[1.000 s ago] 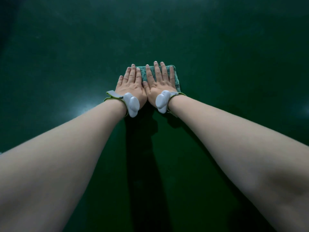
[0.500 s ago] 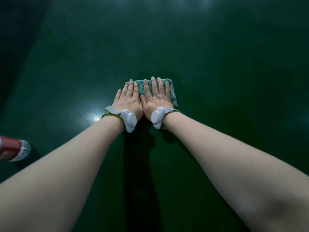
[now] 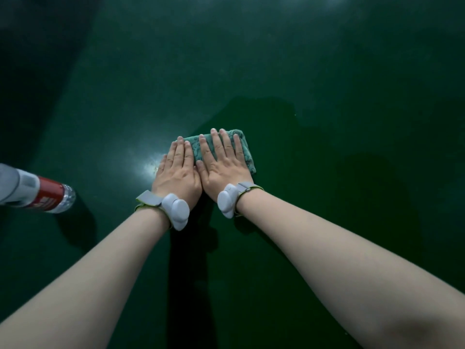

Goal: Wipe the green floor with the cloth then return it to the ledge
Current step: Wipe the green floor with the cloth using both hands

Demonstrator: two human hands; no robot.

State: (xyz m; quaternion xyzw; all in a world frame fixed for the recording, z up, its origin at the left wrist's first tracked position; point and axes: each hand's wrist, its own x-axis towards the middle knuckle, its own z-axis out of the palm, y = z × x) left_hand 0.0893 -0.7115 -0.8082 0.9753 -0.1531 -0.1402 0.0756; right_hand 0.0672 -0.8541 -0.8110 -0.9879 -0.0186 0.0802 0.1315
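A folded teal cloth (image 3: 247, 152) lies flat on the glossy green floor (image 3: 327, 91) in the middle of the head view. My left hand (image 3: 176, 173) and my right hand (image 3: 222, 163) press down on it side by side, palms flat and fingers stretched forward. The left hand covers the cloth's left part and the right hand its middle. Only the far edge, the right edge and a strip between the hands show. Both wrists carry grey strap-on devices. No ledge is in view.
A clear plastic bottle with a red label (image 3: 47, 197) lies on its side on the floor at the left edge. A darker zone (image 3: 30, 71) runs along the upper left. A bright reflection (image 3: 151, 163) sits on the floor just left of my left hand.
Both hands and the cloth have slid back toward me across the floor. The bottle has come into view at the left and now shows more fully.
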